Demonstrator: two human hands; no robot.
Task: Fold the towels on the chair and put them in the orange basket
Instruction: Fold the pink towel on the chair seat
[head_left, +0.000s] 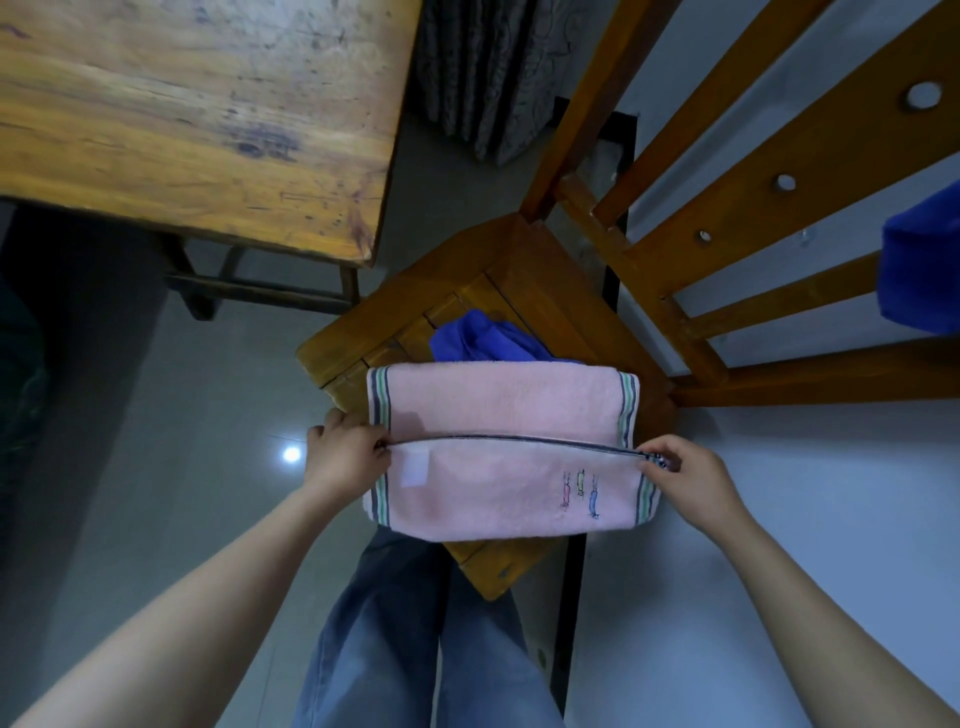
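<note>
Two legs (415, 639) in blue jeans stand nearest, on the grey floor (156, 493). Two bare forearms reach forward from them. The left hand (345, 452) pinches the left end of a dark hem on one pink towel (498, 415), fingers closed on the cloth. The right hand (685, 475) pinches the right end of the same hem, also closed on it. The towel is pulled flat between them and lies across the front of one wooden chair (545, 291), its near part hanging over the seat edge. It has striped bands at both short ends, one white label near the left hand and three small stitched figures near the right. Just beyond it, one crumpled blue towel (483, 338) lies on the seat, partly covered by the pink one. A second blue cloth (922, 275) shows at the right edge, by the chair back. One worn wooden table (197, 114) stands at far left, with grey patterned fabric (493, 73) beyond it.
</note>
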